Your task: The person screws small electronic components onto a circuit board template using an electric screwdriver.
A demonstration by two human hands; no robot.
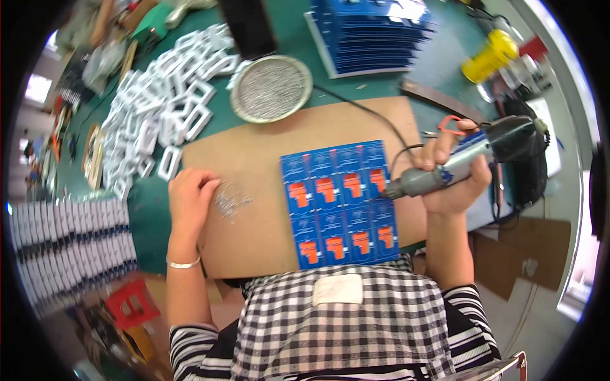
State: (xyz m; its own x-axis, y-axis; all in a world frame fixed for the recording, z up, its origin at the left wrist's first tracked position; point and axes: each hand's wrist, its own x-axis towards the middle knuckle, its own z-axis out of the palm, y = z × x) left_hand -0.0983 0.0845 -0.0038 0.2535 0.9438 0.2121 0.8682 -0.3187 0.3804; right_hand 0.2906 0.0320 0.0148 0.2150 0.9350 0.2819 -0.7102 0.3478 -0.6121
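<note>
My right hand [454,171] is wrapped round a grey electric screwdriver [438,179], its dark tip pointing left at the right edge of a blue printed sheet [343,213]. Two rows of orange-red shapes show on that sheet, which lies flat on a brown board [254,152]. Over at the board's left side, my left hand [192,190] has its thumb and fingers drawn together beside a loose scatter of small metal screws [230,202]. Whether a screw is between those fingertips is too small to make out.
Beyond the board stands a round dish [272,89] full of small metal pieces. White rectangular frames [168,95] are heaped at the far left. A stack of blue sheets [372,38] rises at the back; a yellow container [489,56] stands far right. A dark cable [362,105] crosses the board.
</note>
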